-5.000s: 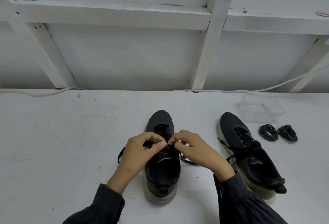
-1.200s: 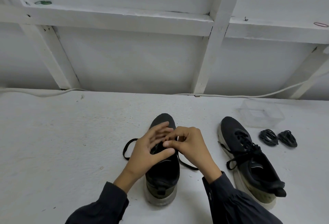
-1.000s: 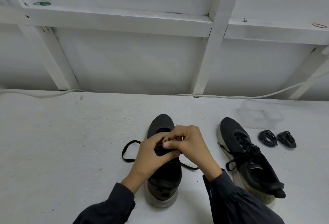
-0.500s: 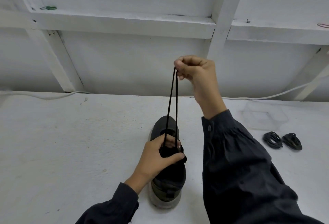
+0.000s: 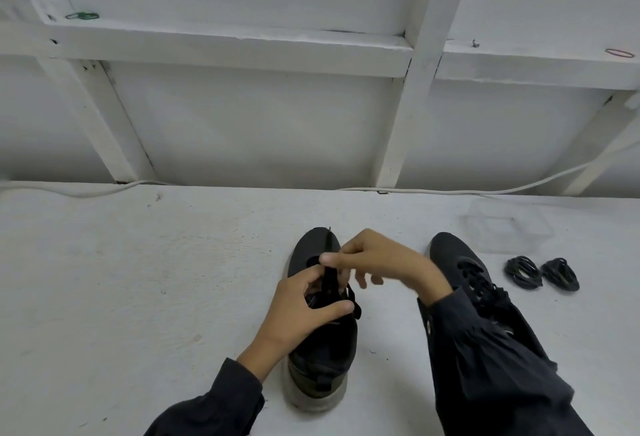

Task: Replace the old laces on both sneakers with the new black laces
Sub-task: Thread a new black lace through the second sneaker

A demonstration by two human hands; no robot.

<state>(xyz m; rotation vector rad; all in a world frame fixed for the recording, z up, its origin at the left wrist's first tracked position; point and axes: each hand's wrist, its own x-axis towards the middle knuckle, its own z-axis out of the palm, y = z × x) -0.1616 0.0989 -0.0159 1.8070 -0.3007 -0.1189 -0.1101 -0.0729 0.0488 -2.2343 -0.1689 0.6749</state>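
Observation:
The left black sneaker (image 5: pixel 322 345) stands mid-table with its toe pointing away. My left hand (image 5: pixel 298 307) grips its upper at the eyelets, thumb laid across the tongue. My right hand (image 5: pixel 377 262) hovers over the toe and pinches the old black lace (image 5: pixel 328 279) between thumb and forefinger; its other fingers hang loose. The right sneaker (image 5: pixel 457 262), with its lace in place, lies to the right, its rear half hidden by my right sleeve. Two coiled new black laces (image 5: pixel 523 271) (image 5: pixel 560 274) lie further right.
A clear plastic container (image 5: pixel 505 227) sits behind the coiled laces. A white cable (image 5: pixel 450 191) runs along the table's back edge under a white-framed wall. Bare white table surface (image 5: pixel 138 279) spreads to the left.
Half a second ago my right hand held the lace pulled high above the shoe; it has come back down to the eyelets. My left hand stays on the left sneaker.

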